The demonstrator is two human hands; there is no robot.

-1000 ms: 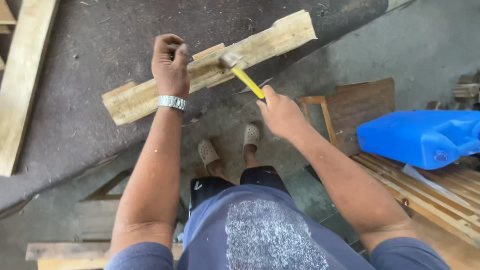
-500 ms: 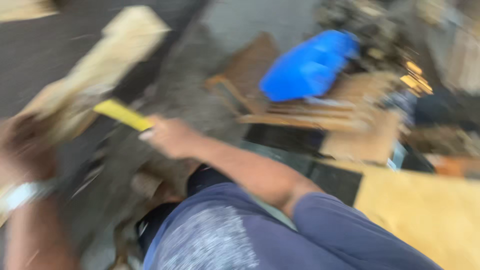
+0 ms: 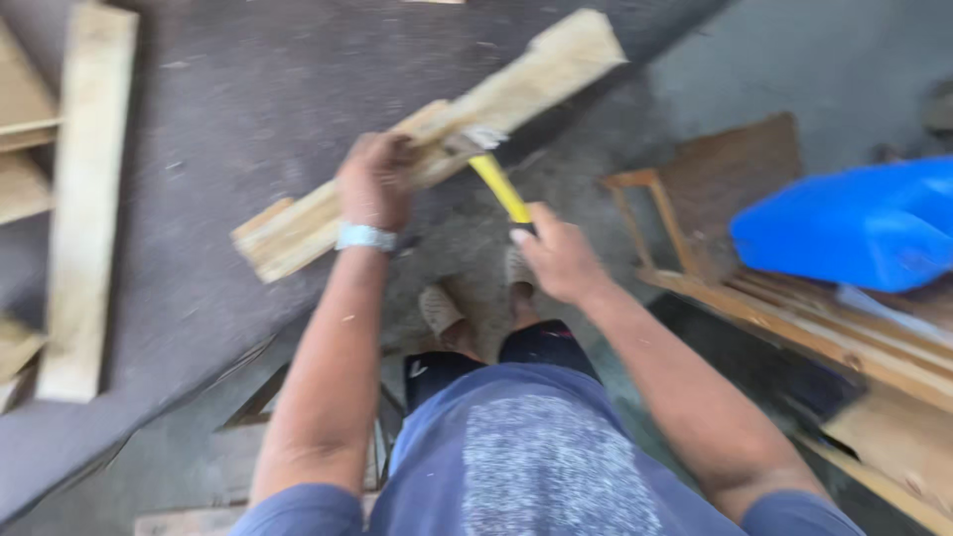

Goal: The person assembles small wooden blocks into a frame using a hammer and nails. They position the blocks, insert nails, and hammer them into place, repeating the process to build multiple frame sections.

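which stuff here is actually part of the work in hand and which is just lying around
In use:
- long pale wooden plank, gripped by the left hand
- yellow-handled hammer, held in the right hand, its head at the plank

Lying about:
- blue plastic container
- brown wooden frame
- loose pale board on the left

A dark grey floor mat (image 3: 199,119) carried pale planks (image 3: 84,199) at its left edge — concrete floor (image 3: 844,69) lay beyond.
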